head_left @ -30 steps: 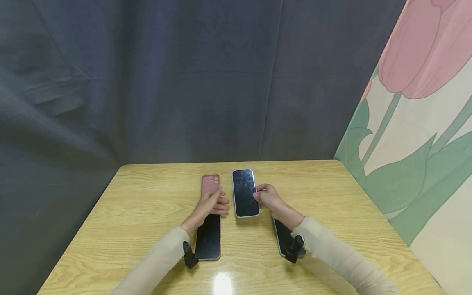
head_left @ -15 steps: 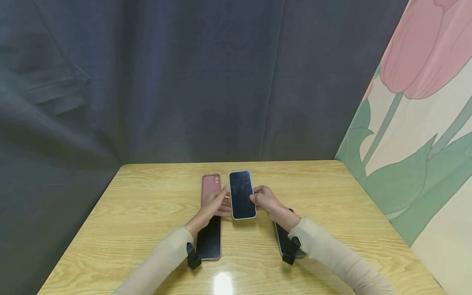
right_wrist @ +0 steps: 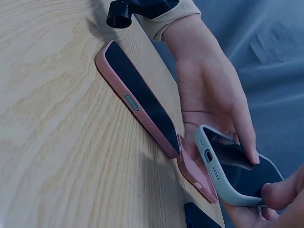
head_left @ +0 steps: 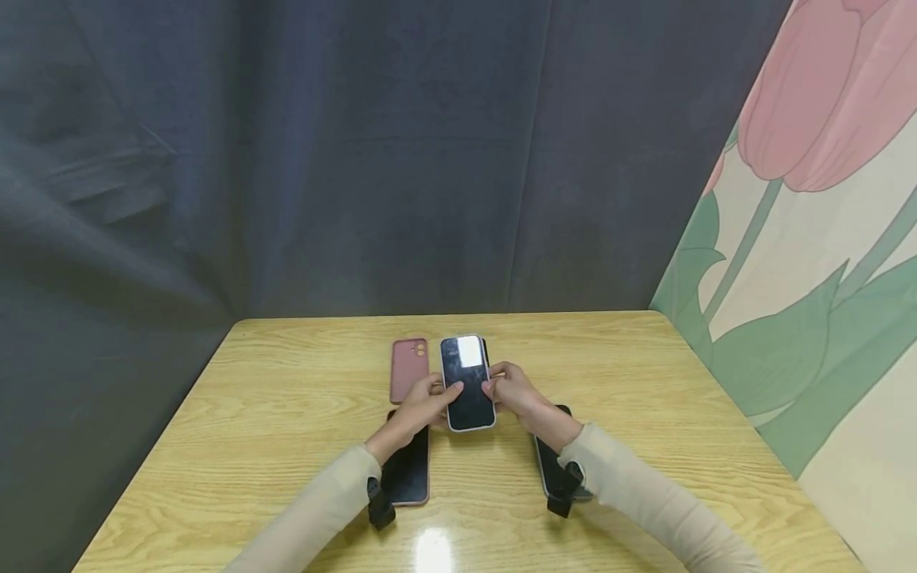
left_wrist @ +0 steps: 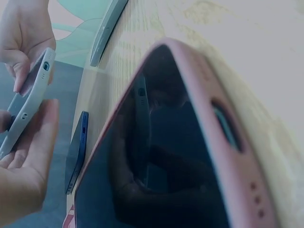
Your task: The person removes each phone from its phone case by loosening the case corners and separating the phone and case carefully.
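Observation:
Both hands hold a phone in a pale case above the middle of the table, its screen facing up. My left hand pinches its left edge, thumb over the screen and fingers underneath. On the opposite edge, my right hand grips it the same way. The case's charging port shows in the right wrist view, where the pale case wraps the phone's end. Beneath the left forearm lies a phone in a pink case. An empty pink phone case lies just beyond it.
Another phone lies partly hidden under the right forearm. A bare dark blue phone rests on the table behind the held one. The wooden table ends at a dark curtain, with a tulip mural at right.
My left hand has moved right and taken hold of the phone's left edge. The phone has shifted slightly left and nearer, and light now reflects on its screen.

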`<state>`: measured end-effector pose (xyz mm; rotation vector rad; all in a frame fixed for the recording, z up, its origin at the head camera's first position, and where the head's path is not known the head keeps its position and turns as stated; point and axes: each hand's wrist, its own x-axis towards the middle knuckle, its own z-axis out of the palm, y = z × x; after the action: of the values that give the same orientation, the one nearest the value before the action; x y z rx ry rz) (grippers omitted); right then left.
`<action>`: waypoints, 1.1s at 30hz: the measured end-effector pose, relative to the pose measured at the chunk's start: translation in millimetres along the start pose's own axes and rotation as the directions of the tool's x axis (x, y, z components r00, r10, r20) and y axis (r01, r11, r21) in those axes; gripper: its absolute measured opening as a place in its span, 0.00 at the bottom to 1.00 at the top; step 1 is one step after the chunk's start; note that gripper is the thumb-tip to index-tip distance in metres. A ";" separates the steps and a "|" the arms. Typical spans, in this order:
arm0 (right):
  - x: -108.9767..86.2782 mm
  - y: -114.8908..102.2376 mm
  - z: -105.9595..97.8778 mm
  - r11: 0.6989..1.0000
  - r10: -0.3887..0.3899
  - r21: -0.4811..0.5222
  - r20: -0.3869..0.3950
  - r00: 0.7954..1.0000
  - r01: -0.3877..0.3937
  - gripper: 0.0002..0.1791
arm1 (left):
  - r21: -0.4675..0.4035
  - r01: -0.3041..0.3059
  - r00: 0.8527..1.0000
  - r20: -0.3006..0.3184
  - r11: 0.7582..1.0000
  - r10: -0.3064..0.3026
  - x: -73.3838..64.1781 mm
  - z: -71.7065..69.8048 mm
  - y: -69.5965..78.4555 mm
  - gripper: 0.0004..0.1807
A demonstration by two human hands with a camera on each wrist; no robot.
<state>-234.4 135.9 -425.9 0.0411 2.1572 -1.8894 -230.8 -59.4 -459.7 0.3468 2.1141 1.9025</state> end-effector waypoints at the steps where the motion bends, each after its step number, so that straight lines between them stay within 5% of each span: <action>1: 0.2 0.5 0.5 1.000 0.002 -0.002 -0.003 1.000 -0.002 0.15 | -0.006 -0.008 1.000 -0.001 1.000 0.008 -0.9 0.5 2.3 0.22; 21: -1.5 4.7 -6.3 0.996 -0.022 -0.080 0.078 0.997 0.028 0.13 | -0.071 -0.009 0.999 -0.045 0.997 0.006 0.2 1.2 1.0 0.15; 27: 3.2 0.8 -4.9 0.994 -0.090 -0.070 -0.014 0.996 0.089 0.17 | -0.081 -0.028 0.997 -0.070 0.996 0.022 -0.4 6.4 5.8 0.14; 33: 7.3 -4.8 -1.1 0.990 -0.132 -0.055 -0.114 0.985 0.126 0.19 | -0.073 -0.026 1.000 -0.004 0.997 0.026 -4.3 12.8 11.7 0.15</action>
<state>-242.7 135.1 -422.7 0.0031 2.3344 -1.9499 -222.3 -47.9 -449.1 0.3583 2.0456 1.9899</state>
